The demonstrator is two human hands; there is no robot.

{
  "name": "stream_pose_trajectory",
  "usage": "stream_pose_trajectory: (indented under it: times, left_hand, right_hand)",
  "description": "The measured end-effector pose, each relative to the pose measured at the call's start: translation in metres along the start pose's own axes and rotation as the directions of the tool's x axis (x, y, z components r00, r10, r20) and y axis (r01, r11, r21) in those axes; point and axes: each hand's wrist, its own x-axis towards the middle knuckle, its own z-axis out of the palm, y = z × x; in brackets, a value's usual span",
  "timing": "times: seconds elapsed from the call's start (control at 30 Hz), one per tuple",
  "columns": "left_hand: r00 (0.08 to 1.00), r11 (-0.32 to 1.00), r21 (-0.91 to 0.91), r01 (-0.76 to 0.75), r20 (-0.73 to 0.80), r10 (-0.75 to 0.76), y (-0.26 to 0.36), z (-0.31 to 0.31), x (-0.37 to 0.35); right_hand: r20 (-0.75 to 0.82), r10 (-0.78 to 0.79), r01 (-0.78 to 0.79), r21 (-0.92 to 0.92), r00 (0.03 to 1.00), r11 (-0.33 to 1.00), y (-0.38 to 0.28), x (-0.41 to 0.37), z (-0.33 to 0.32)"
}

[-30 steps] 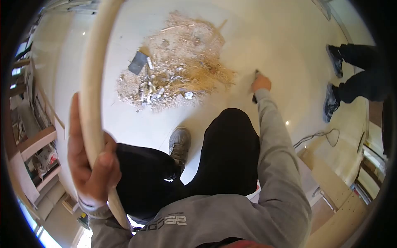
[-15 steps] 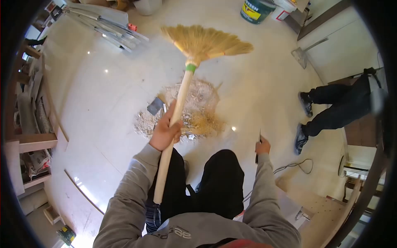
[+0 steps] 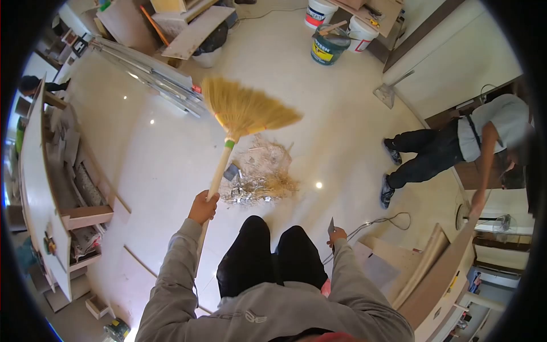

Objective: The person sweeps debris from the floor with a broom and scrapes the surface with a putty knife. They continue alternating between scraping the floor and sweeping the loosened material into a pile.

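My left hand [image 3: 203, 207] is wrapped round the pale wooden handle of a broom [image 3: 218, 171]. Its fan of straw bristles is raised, pointing away from me, beyond and left of a debris pile [image 3: 265, 168] on the floor. The pile holds dust, straw bits and a small dark grey piece [image 3: 231, 172]. In my right hand [image 3: 337, 235], at the right of my knees, is a knife [image 3: 331, 225] with its blade pointing up; its handle is mostly hidden by my fingers.
Another person [image 3: 439, 145] stands at the right, bent over. Paint buckets [image 3: 329, 48] and a long-handled scraper [image 3: 384, 96] are at the upper right. Metal strips [image 3: 154, 77] lie at the upper left, wooden shelving [image 3: 88, 215] at the left. A cable [image 3: 379, 221] lies near my right hand.
My view has shifted, showing more of the far floor and the other person. My left hand and the broom have moved left, and the bristles sit lower in view. Both hands keep their holds.
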Motion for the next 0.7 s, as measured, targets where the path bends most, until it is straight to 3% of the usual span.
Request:
stream_pose_trajectory:
  times: [0.1, 0.23, 0.3, 0.37, 0.4, 0.47, 0.57, 0.63, 0.67, 0.7]
  left_hand:
    - [0.999, 0.997, 0.07, 0.021, -0.035, -0.019, 0.021, -0.018, -0.062]
    - [0.998, 0.997, 0.045, 0.06, -0.011, -0.06, 0.034, -0.046, -0.151]
    - [0.999, 0.998, 0.042, 0.051, -0.013, -0.051, 0.042, -0.059, -0.187]
    - [0.996, 0.983, 0.168, 0.073, -0.071, -0.062, 0.033, -0.074, -0.205]
    - [0.995, 0.983, 0.166, 0.073, -0.072, -0.062, 0.026, -0.079, -0.206]
    - [0.974, 0.967, 0.144, 0.212, -0.107, -0.198, 0.004, -0.086, -0.207]
    - [0.971, 0.967, 0.109, 0.229, -0.098, -0.219, 0.005, -0.082, -0.203]
    - [0.967, 0.967, 0.063, 0.246, -0.091, -0.24, 0.009, -0.071, -0.195]
    - [0.962, 0.965, 0.01, 0.262, -0.086, -0.26, 0.013, -0.065, -0.19]
    - [0.962, 0.965, 0.013, 0.261, -0.086, -0.259, 0.017, -0.06, -0.182]
  right_hand:
    - [0.057, -0.039, 0.037, 0.029, 0.998, 0.999, -0.01, -0.067, -0.036]
    - [0.117, -0.112, 0.123, -0.09, 0.987, 0.988, -0.034, -0.141, -0.095]
    - [0.036, -0.193, 0.194, -0.048, 0.981, 0.98, -0.038, -0.16, -0.119]
    - [-0.006, -0.209, 0.209, 0.068, 0.978, 0.976, -0.048, -0.177, -0.136]
    - [-0.027, -0.215, 0.216, 0.101, 0.976, 0.971, -0.047, -0.172, -0.14]
    - [-0.049, -0.172, 0.177, 0.144, 0.984, 0.974, -0.045, -0.175, -0.146]
    - [-0.073, -0.1, 0.112, 0.18, 0.992, 0.977, -0.029, -0.172, -0.136]
    - [-0.049, -0.214, 0.207, -0.118, 0.976, 0.971, -0.009, -0.144, -0.126]
    - [-0.145, -0.407, 0.314, -0.428, 0.902, 0.847, 0.015, -0.114, -0.113]
    - [-0.146, -0.406, 0.314, -0.425, 0.902, 0.849, 0.015, -0.118, -0.113]
